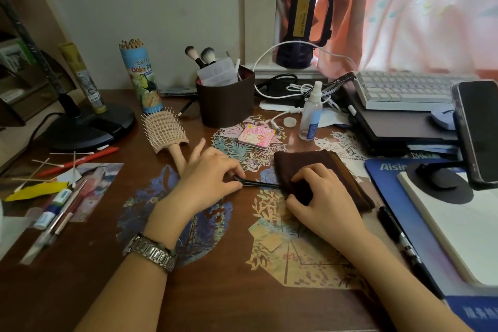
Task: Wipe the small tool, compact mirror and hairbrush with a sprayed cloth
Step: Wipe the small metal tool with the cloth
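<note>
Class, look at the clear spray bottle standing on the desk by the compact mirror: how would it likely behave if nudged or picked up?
The spray bottle is tall and narrow, so a sideways nudge would probably tip it. It looks nearly empty, so likely light. Its cap is off beside it, so it may leak.

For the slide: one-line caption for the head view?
Left hand pinches small black tool while right hand wipes it with brown cloth.
</note>
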A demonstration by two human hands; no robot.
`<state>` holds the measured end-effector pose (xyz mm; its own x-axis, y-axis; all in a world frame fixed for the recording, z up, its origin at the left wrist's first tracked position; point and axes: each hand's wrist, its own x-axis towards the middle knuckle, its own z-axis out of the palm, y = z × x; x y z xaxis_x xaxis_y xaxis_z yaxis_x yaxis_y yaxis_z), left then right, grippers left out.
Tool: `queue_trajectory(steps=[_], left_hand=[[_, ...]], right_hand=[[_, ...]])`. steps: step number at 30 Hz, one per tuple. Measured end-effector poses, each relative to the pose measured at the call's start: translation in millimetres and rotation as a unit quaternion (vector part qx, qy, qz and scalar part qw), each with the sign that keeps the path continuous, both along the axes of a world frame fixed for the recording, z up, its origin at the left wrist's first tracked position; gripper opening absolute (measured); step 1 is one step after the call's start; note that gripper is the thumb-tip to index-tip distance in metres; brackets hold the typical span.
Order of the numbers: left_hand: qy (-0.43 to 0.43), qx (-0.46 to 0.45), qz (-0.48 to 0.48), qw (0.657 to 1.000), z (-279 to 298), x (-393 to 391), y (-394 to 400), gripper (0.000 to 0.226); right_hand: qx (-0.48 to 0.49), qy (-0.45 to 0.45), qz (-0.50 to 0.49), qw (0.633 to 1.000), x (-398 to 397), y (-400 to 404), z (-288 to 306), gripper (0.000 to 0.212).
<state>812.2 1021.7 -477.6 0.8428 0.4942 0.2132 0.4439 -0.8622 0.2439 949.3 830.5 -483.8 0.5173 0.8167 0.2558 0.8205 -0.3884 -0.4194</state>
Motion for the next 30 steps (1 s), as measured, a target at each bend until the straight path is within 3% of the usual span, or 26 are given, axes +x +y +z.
queue_trajectory(steps=[11, 20, 30], left_hand=[[-0.063, 0.025, -0.053, 0.996, -4.0, 14.5, -18.8, 0.012], [-0.072, -0.014, -0.049, 0.996, -6.8, 21.3, -22.7, 0.012], [-0.111, -0.022, -0.061, 0.992, -8.7, 28.7, -38.4, 0.018]], right_hand=[[0.065, 0.060, -0.023, 0.996, 1.9, -0.9, -0.1, 0.018], [0.020, 0.020, 0.006, 1.000, -0.6, -3.1, -2.2, 0.035], [0.029, 0.011, 0.024, 0.999, -4.0, -0.3, -2.9, 0.037]])
